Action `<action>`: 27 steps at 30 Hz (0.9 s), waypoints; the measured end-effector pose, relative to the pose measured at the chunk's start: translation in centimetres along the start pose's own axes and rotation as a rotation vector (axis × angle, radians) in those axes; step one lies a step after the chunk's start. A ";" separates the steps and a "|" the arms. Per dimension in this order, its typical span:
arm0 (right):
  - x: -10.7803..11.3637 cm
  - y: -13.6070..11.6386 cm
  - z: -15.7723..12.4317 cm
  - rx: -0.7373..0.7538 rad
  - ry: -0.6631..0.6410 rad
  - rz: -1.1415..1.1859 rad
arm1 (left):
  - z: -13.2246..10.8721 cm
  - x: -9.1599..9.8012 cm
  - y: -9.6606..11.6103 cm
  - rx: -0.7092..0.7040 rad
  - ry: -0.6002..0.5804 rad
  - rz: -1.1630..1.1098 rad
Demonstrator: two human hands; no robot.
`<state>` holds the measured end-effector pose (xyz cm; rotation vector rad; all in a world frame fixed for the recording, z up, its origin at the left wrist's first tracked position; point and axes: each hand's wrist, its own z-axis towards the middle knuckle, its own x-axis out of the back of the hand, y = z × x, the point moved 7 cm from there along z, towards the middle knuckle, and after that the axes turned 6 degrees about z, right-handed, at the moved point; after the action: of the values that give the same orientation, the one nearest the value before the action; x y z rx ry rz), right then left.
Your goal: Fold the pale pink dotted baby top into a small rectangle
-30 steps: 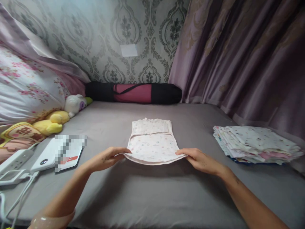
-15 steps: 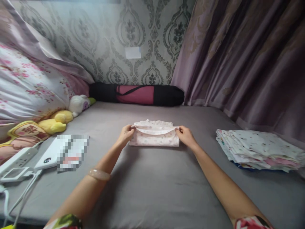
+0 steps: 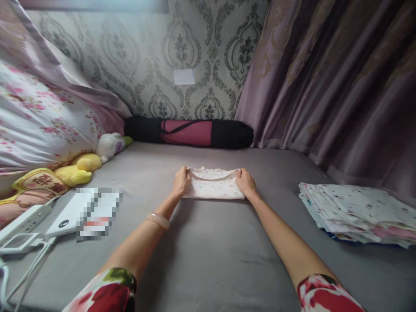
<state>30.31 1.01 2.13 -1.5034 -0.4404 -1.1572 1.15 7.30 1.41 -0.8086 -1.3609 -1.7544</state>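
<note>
A small white garment with a faint pastel print (image 3: 214, 190) lies folded on the grey sheet (image 3: 208, 251) in the middle of the head view. Its upper edge is raised and sags between my hands. My left hand (image 3: 182, 180) pinches the left end of that edge, and my right hand (image 3: 245, 182) pinches the right end. Behind the raised edge, a ruffled part of the cloth shows. The fingertips of both hands are partly hidden.
At the right lies a stack of folded printed clothes (image 3: 357, 210). A black and pink long bag (image 3: 188, 132) rests along the wall. Plush toys (image 3: 73, 175), a white power bank (image 3: 73, 212), a power strip (image 3: 26, 221) and cables are at the left.
The held edge has risen and moved slightly away, covering more of the ruffled part. My left hand has shifted right, bringing the hands a little closer together. The camera view has tilted slightly.
</note>
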 end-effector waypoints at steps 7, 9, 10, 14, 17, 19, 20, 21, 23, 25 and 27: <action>-0.8 0.2 0.2 -0.026 -0.028 -0.035 | 0.5 -1.3 -0.4 -0.007 -0.011 0.074; -1.2 0.4 0.2 -0.038 -0.041 -0.055 | 0.5 -1.5 -0.5 0.020 -0.032 0.115; -1.3 0.6 0.3 -0.049 -0.045 -0.071 | 0.4 -1.5 -0.6 0.043 -0.040 0.138; -1.8 1.1 0.6 -0.109 -0.055 -0.122 | 0.3 -1.4 -0.8 0.142 -0.056 0.216; -1.9 1.3 0.8 -0.137 -0.062 -0.120 | 0.4 -1.3 -0.9 0.197 -0.050 0.241; -1.9 1.4 1.0 -0.146 -0.058 -0.113 | 0.4 -1.3 -1.2 0.237 -0.045 0.245; -1.9 1.5 1.0 -0.149 -0.054 -0.110 | 0.5 -1.3 -1.3 0.252 -0.043 0.243; -1.9 1.5 1.0 -0.149 -0.049 -0.108 | 0.5 -1.4 -1.4 0.263 -0.041 0.241; -1.9 1.6 1.0 -0.149 -0.042 -0.109 | 0.6 -1.5 -1.6 0.274 -0.036 0.235; -1.9 1.5 0.9 -0.141 -0.035 -0.111 | 0.6 -1.6 -1.7 0.276 -0.031 0.228; -2.0 1.4 0.8 -0.132 -0.029 -0.116 | 0.6 -1.6 -1.7 0.278 -0.030 0.222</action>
<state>30.85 1.91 -0.16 -1.6277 -0.4837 -1.2770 0.53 8.43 -0.67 -0.7988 -1.4365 -1.3521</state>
